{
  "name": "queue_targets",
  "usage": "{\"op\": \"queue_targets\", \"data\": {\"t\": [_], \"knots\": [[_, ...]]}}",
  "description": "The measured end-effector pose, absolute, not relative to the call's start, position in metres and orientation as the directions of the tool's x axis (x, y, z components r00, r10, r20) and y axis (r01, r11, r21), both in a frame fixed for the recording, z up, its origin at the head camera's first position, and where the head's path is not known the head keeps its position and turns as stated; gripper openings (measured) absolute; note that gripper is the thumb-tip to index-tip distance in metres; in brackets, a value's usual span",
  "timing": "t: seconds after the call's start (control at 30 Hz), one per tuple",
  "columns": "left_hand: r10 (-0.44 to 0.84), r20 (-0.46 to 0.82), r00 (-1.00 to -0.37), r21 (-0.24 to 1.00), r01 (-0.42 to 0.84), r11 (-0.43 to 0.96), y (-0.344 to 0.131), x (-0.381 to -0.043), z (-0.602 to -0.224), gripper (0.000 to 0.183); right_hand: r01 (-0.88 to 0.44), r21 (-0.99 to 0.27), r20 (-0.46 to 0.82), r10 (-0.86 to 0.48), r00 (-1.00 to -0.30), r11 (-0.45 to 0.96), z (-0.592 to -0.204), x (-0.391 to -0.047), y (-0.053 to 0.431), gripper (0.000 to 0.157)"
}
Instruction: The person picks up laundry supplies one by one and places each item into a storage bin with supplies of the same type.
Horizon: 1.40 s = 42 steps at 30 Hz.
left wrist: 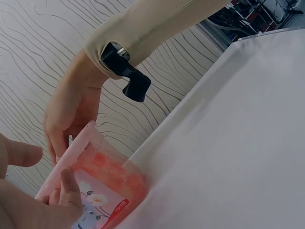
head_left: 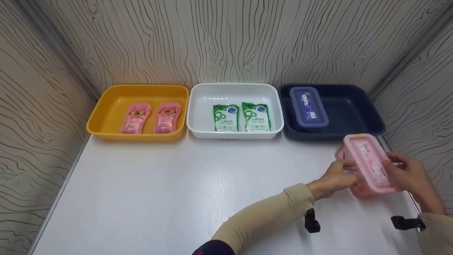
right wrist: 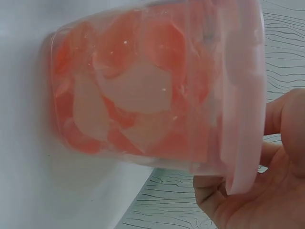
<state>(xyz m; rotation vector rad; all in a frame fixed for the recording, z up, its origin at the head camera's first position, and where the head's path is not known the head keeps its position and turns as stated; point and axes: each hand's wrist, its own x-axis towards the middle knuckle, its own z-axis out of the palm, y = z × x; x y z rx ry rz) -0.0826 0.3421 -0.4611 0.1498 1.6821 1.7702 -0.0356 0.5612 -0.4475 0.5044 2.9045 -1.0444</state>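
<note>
A pink lidded food container (head_left: 371, 163) is tilted over the right end of the table, its labelled lid facing up toward the head camera. My left hand (head_left: 338, 179) grips it along the left side, the fingers bent against the patterned wall in the left wrist view. On the opposite side my right hand (head_left: 410, 173) holds the lid edge. Reddish contents or patterning show through the clear wall of the container in the right wrist view, where the right hand (right wrist: 267, 191) pinches the rim. Whether its bottom edge touches the table I cannot tell.
Along the back wall stand a yellow tray (head_left: 138, 136) with two pink packs (head_left: 136, 118), a white tray (head_left: 235, 135) with two green-and-white pouches (head_left: 256, 117), and a navy tray (head_left: 354, 113). Inside the navy tray's left side is a blue lidded container (head_left: 309, 106).
</note>
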Motion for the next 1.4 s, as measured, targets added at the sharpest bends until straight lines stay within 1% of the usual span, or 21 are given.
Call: {"op": "queue_targets", "data": {"t": [0.1, 0.2, 0.3, 0.43, 0.6, 0.9, 0.97, 1.17, 1.4], "knots": [[0.519, -0.389, -0.762, 0.893, -0.45, 0.009, 0.343, -0.084, -0.463, 0.047, 0.282, -0.634, -0.102, 0.283, -0.954, 0.721, -0.449, -0.037, 0.56, 0.061], [0.51, -0.41, -0.756, 0.877, -0.481, -0.008, 0.343, -0.085, -0.464, 0.041, 0.264, -0.646, -0.085, 0.275, -0.958, 0.716, -0.45, -0.037, 0.56, 0.059], [0.52, -0.414, -0.747, 0.881, -0.473, 0.021, 0.344, -0.085, -0.465, 0.039, 0.276, -0.648, -0.089, 0.289, -0.953, 0.71, -0.45, -0.036, 0.559, 0.06], [0.542, -0.395, -0.741, 0.891, -0.452, 0.032, 0.344, -0.085, -0.466, 0.041, 0.31, -0.645, -0.104, 0.323, -0.941, 0.698, -0.448, -0.036, 0.559, 0.06], [0.55, -0.373, -0.747, 0.905, -0.424, 0.037, 0.343, -0.087, -0.465, 0.045, 0.305, -0.65, -0.09, 0.328, -0.94, 0.696, -0.447, -0.035, 0.558, 0.059], [0.55, -0.394, -0.736, 0.903, -0.42, 0.086, 0.338, -0.089, -0.461, 0.039, 0.323, -0.642, -0.104, 0.338, -0.935, 0.696, -0.441, -0.037, 0.552, 0.062], [0.554, -0.378, -0.742, 0.911, -0.405, 0.08, 0.337, -0.09, -0.459, 0.041, 0.326, -0.635, -0.107, 0.338, -0.935, 0.7, -0.438, -0.038, 0.55, 0.062], [0.592, -0.277, -0.757, 0.938, -0.346, -0.004, 0.332, -0.092, -0.456, 0.049, 0.318, -0.625, -0.071, 0.353, -0.933, 0.713, -0.432, -0.041, 0.547, 0.057], [0.594, -0.214, -0.776, 0.968, -0.248, 0.026, 0.329, -0.097, -0.453, 0.055, 0.313, -0.619, -0.043, 0.367, -0.929, 0.72, -0.428, -0.045, 0.54, 0.054]]}}
